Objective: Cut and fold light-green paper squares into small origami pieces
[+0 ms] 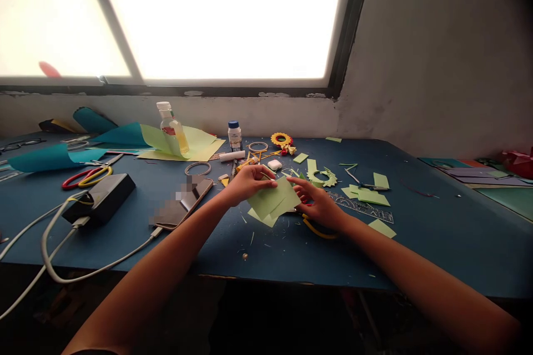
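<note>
My left hand (246, 182) is closed on the upper left edge of a light green paper piece (272, 199), held just above the blue table (437, 233). My right hand (318, 203) rests on the table to the right of the paper, its forefinger touching the paper's right edge. Under that hand lie scissors with a yellow handle loop (315, 229); whether the fingers grip them is hidden. Another green scrap (261, 217) lies under the held piece.
Green paper offcuts (372, 196) and a clear ruler (363, 207) lie to the right. A phone (183, 206), power bank (102, 198) with white cables, red and yellow scissors (85, 177), bottles (171, 126), a paper sunflower (281, 140) and teal sheets (50, 157) sit left and behind.
</note>
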A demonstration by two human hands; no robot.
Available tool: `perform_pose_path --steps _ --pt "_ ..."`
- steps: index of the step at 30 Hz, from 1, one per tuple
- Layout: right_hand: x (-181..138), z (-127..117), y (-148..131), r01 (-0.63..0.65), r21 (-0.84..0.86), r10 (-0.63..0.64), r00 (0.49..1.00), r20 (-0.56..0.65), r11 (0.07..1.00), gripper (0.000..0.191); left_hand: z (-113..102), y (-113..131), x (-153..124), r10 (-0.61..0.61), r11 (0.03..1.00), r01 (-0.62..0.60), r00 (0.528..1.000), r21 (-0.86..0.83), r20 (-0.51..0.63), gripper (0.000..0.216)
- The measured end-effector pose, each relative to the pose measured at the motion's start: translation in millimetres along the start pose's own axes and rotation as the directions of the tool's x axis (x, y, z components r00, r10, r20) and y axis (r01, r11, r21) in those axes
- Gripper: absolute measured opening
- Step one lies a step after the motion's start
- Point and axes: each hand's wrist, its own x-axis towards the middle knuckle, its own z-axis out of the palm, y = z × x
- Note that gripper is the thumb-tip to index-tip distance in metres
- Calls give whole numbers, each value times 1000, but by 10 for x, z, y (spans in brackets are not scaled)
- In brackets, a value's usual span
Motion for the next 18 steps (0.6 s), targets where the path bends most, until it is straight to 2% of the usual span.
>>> perform_pose_path --steps 3,6,9,13,16,18 --pt "-4 4 -25 78 -32 -78 997 -3 996 28 64 -59 25 -8 1000 8 1000 7 -17 42" --pt "6 -24 -49 107 -28 -108 993 -41 994 16 72 -98 38 22 980 -10 998 200 -54 42" --pt "17 -47 -46 39 -2 -39 993 -115 999 16 79 -53 -1 99 943 -63 991 327 -95 41" --pt "22 -59 -28 -45 36 52 976 -213 998 21 131 75 -104 185 944 -175 983 279 -10 54" --pt "26 -84 -28 -66 35 73 956 -284 997 23 160 89 -135 164 917 -169 985 361 44 69" --pt "28 -115 -33 -84 32 90 933 -349 996 24 159 44 -119 144 882 -144 989 448 34 67"
